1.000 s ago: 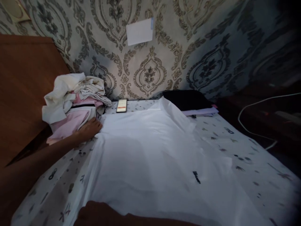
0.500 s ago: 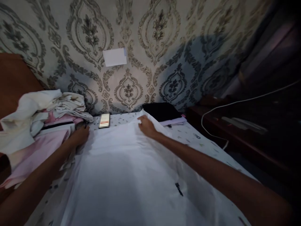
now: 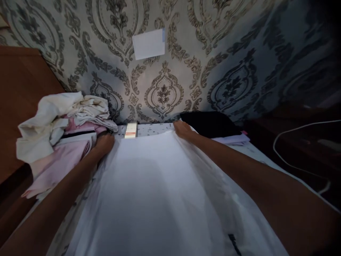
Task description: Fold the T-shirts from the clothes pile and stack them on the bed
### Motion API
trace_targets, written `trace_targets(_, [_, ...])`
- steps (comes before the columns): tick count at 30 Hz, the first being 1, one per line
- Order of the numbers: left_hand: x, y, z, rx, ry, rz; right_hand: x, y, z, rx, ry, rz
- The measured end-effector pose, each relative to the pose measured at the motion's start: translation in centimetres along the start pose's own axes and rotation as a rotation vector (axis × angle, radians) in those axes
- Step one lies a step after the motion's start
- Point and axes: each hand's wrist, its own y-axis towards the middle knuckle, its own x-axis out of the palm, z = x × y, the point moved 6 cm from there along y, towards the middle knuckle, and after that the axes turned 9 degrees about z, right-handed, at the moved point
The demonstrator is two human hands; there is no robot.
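Observation:
A thin white cloth (image 3: 149, 185) lies stretched toward me over the patterned sheet, with looser, see-through folds along its right side. A small black mark or tag (image 3: 234, 244) shows at its lower right. At the cloth's far right corner, my right hand (image 3: 183, 129) is closed with the edge pinched in its fingers. My left hand (image 3: 106, 143) is closed at the far left corner, beside the pile of clothes; its fingertips are partly hidden. Between the hands the far edge runs nearly straight.
Crumpled cream and pink clothes (image 3: 61, 138) are piled on the left. Past the cloth's far edge lies a phone-like item with a blurred face (image 3: 131, 130). Folded black fabric (image 3: 210, 124) sits at the right by the papered wall. A white cable (image 3: 282, 160) hangs farther right.
My right hand has gone from a raised fold to the far right corner, lower against the bed. The cloth's far part is smoother and straighter. The view has turned left and down.

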Motion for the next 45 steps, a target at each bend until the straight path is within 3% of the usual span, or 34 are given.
trace_targets(4, [-1.6,-0.5,0.7,-0.066,0.017,0.056,-0.6,-0.1,0.0,0.124,-0.016,0.035])
trace_targets(8, [-3.1,-4.0,2.7,-0.014,-0.092,0.098,-1.4,-2.2,-1.9,0.169,0.020,0.124])
trace_targets(10, [-2.7,-6.4,4.6,0.115,-0.269,0.048,-1.3,-4.3,-4.4,-0.006,0.155,0.175])
trace_targets(13, [-1.4,-8.6,6.1,0.209,-0.418,0.058,-0.7,-8.0,-8.6,-0.423,0.406,0.157])
trace_targets(15, [-0.2,-8.1,5.5,0.129,-0.414,0.093,0.1,-9.2,-9.5,-0.495,0.421,0.126])
trace_targets(19, [1.4,-4.1,3.1,-0.027,-0.526,0.107,1.3,-7.4,-7.2,-0.224,0.240,0.118])
trace_targets(22, [0.9,-1.8,1.7,0.000,-0.626,0.096,1.5,-6.1,-5.9,-0.165,0.157,0.104])
trace_targets(24, [0.0,-2.0,0.6,0.006,-0.666,0.095,1.4,-6.1,-6.0,-0.156,0.130,0.107])
trace_targets(26, [-1.6,-3.9,-0.2,0.010,-0.703,0.109,1.0,-6.9,-7.1,-0.139,0.144,0.123])
trace_targets(28, [-3.3,-7.2,-0.2,0.040,-0.739,0.129,0.1,-8.7,-10.0,-0.200,0.244,0.142])
trace_targets(33, [-5.9,-17.9,3.0,0.168,-0.681,0.176,-2.4,-15.8,-22.2,-0.710,0.590,0.121])
trace_targets(35, [-5.7,-21.4,4.1,0.195,-0.617,0.177,-2.4,-17.7,-25.1,-0.820,0.596,0.072])
trace_targets(37, [-4.9,-23.6,3.9,0.136,-0.567,0.153,-1.9,-18.0,-25.8,-0.783,0.547,0.045])
trace_targets(41, [-2.7,-25.5,0.8,-0.216,-0.589,0.027,-1.6,-16.6,-24.7,-0.586,0.439,0.052])
trace_targets(45, [-1.6,-26.0,-0.9,-0.419,-0.640,-0.090,-2.7,-16.5,-27.3,-0.675,0.518,0.047])
